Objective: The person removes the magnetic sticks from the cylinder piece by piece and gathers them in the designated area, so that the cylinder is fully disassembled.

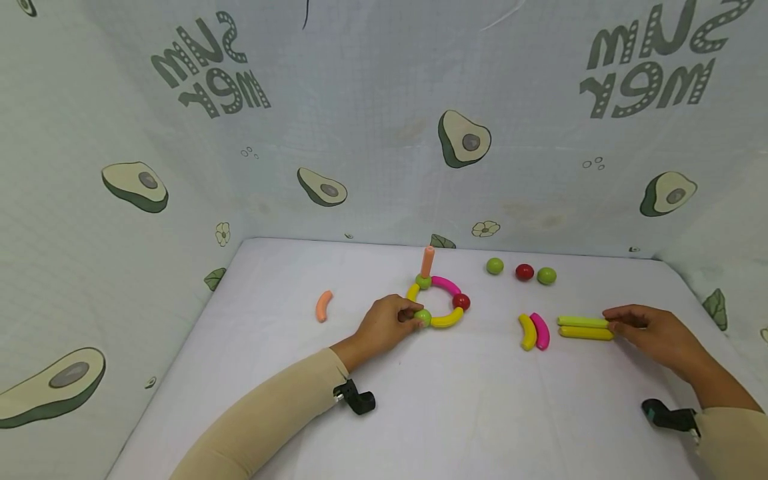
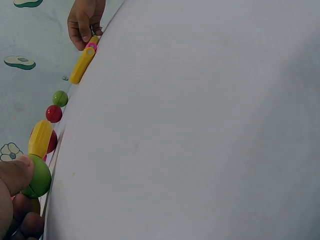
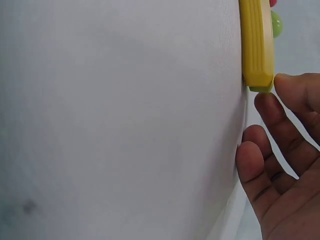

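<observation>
My left hand [image 1: 387,327] pinches a green ball [image 1: 423,317] at the lower left of a ring of curved toy sticks and balls. The ring has a yellow curved stick [image 1: 447,319], a red ball [image 1: 461,302], a pink curved stick [image 1: 446,285] and a second green ball [image 1: 423,281]. From that second ball an orange stick [image 1: 427,262] rises. At the right, my right hand [image 1: 654,331] has thumb and forefinger at the end of a straight light-green stick [image 1: 582,321]. A straight yellow stick [image 3: 257,45] lies beside it, covering most of it in the right wrist view.
An orange curved stick [image 1: 323,306] lies left of the ring. Loose balls, green [image 1: 495,266], red [image 1: 525,272] and green [image 1: 547,276], line the back. Short curved sticks, yellow [image 1: 528,332] and pink [image 1: 540,331], lie between ring and right hand. A printed curtain [image 1: 372,133] stands behind the white table [image 1: 456,407].
</observation>
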Motion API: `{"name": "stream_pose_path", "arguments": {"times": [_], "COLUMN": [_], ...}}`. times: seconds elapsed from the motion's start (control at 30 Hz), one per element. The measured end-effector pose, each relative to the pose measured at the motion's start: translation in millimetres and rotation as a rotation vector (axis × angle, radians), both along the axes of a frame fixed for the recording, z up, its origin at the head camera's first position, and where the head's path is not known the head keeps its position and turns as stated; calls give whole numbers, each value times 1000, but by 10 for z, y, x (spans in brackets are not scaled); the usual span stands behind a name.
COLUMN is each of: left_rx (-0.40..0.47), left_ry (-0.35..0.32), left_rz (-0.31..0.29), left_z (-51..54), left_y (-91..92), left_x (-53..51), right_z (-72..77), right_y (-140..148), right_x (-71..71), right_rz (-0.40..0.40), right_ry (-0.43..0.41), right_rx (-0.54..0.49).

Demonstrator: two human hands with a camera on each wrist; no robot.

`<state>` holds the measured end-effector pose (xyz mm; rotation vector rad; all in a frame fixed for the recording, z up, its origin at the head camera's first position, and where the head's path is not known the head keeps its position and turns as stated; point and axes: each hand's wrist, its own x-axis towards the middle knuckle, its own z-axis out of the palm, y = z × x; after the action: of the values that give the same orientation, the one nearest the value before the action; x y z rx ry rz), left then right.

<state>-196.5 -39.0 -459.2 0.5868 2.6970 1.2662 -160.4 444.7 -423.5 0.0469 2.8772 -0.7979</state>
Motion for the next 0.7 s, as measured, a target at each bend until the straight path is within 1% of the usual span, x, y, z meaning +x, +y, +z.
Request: {"name": "stream_pose_path", "arguments": {"times": [0.17,0.27,0.47,0.6,0.7], "left_rx": [3,5,10,15,22], "left_ry": [8,13,24,41,55], "left_rz": [-1,-5,-24,-38,-41], "left_z": [-7,-19,-37,-46,-51], "left_y": [-4,-1,-11,-29,-48], "left_x": [-6,-5,-15,-41,-55], "right_z": [23,29,60,120,185], "right_y": [-19,-43,-173,-332,-461], "right_x": [-4,-1,-24,-86,-151], "right_rz": [6,7,-19,-4,19], "right_ry": [-5,11,100,156,176], "right_rx": [0,12,53,53,40]}}
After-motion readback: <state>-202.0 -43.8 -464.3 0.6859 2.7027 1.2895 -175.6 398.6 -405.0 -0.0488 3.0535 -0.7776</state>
